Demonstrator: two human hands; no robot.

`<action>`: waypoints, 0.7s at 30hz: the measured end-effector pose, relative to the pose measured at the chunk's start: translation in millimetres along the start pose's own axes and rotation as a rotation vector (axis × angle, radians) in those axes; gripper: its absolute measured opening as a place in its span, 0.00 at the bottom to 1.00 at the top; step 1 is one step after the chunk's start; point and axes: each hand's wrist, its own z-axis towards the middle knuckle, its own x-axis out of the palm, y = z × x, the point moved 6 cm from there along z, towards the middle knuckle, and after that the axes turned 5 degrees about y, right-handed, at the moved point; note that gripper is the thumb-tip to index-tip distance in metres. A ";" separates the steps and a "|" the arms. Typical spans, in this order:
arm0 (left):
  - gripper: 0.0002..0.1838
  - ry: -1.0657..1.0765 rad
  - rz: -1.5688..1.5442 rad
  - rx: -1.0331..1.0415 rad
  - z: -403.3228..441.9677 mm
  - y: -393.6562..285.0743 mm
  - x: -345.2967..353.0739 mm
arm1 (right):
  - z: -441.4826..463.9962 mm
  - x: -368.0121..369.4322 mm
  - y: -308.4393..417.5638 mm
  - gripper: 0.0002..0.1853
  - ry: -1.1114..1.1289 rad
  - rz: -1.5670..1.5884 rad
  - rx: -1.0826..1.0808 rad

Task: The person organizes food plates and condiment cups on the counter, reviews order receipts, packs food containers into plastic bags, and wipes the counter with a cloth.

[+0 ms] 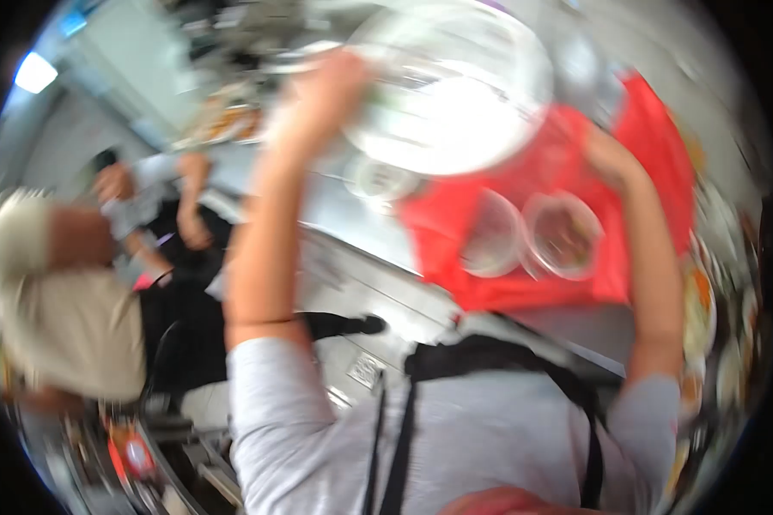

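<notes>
Clamping the clear bowl's [447, 94] left rim are left fingers [345, 75] (right fingers' [596, 144] grip unclear)

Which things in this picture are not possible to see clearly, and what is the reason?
In the head view:
Left hand: blur hides its fingers.
Big round container: glare and blur hide any contents.
Right hand: blur hides whether it grips the red bag.
Brown food near the right hand: too blurred to name.
</notes>
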 end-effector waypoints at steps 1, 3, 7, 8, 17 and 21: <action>0.08 0.033 -0.216 -0.032 21.1 -3.2 33.5 | -5.0 1.4 -2.0 0.20 -0.117 0.336 0.058; 0.11 -0.280 -0.327 0.240 36.1 -67.5 46.2 | -9.1 -23.6 -29.6 0.24 -0.057 0.554 0.052; 0.12 -0.035 -1.320 -0.116 28.4 -135.5 42.0 | -33.1 -33.0 -30.8 0.28 0.216 0.643 0.087; 0.12 0.007 -1.315 -0.144 27.9 -151.5 50.1 | -40.7 -35.5 -36.8 0.28 0.187 0.583 0.083; 0.15 0.267 -1.194 -0.234 26.1 -203.5 86.8 | -59.6 -0.1 -33.3 0.35 0.153 -1.031 0.117; 0.10 0.016 -0.230 0.238 46.8 -183.2 93.8 | -65.9 15.2 -35.9 0.36 0.118 -1.148 0.191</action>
